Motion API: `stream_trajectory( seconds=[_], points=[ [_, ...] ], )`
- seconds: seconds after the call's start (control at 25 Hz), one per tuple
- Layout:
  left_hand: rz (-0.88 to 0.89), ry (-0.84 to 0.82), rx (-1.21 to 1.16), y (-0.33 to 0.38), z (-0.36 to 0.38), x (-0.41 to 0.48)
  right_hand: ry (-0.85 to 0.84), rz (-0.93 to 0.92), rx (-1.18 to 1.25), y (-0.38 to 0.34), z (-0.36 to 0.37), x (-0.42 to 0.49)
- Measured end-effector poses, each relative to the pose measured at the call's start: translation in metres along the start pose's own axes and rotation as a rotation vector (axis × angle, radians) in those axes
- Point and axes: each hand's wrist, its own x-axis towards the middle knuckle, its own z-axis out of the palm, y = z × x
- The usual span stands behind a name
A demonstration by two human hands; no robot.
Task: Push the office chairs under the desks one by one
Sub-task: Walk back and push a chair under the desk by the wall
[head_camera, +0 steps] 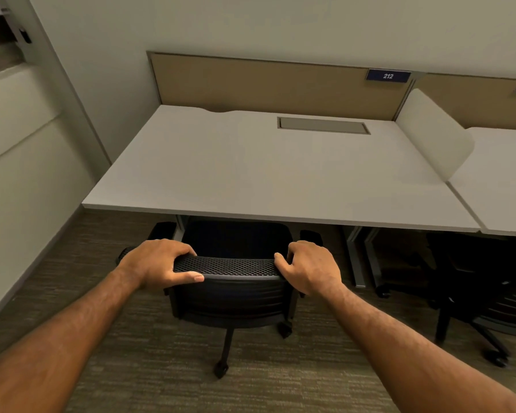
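Observation:
A black office chair (230, 296) with a mesh backrest stands in front of a white desk (251, 174). Its seat and armrests reach partly under the desk's front edge. My left hand (158, 262) grips the left end of the backrest's top rim. My right hand (310, 268) grips the right end of the same rim. The chair's wheeled base shows below on the carpet.
A second black chair (474, 287) sits at the neighbouring desk (501, 186) on the right. A white divider panel (432, 132) separates the desks. A tan back panel (274, 84) bears a sign reading 212. A wall (27, 174) runs close on the left.

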Motion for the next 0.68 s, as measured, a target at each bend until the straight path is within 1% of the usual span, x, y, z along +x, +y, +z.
stream_trajectory(
  seconds=[0.16,0.32,0.56,0.68],
  points=[
    [-0.014,0.031,0.061,-0.016,-0.004,0.019,0.004,0.047,-0.003,0.020,-0.002,0.012],
    [-0.023,0.019,0.084,-0.009,-0.008,0.054,0.007,0.066,0.001,0.045,-0.007,0.035],
    [-0.066,0.000,0.044,0.001,-0.001,0.103,-0.009,0.017,-0.036,0.083,-0.014,0.073],
    [-0.062,0.013,0.023,0.002,0.001,0.130,-0.037,0.052,0.003,0.100,-0.014,0.087]
  ],
)
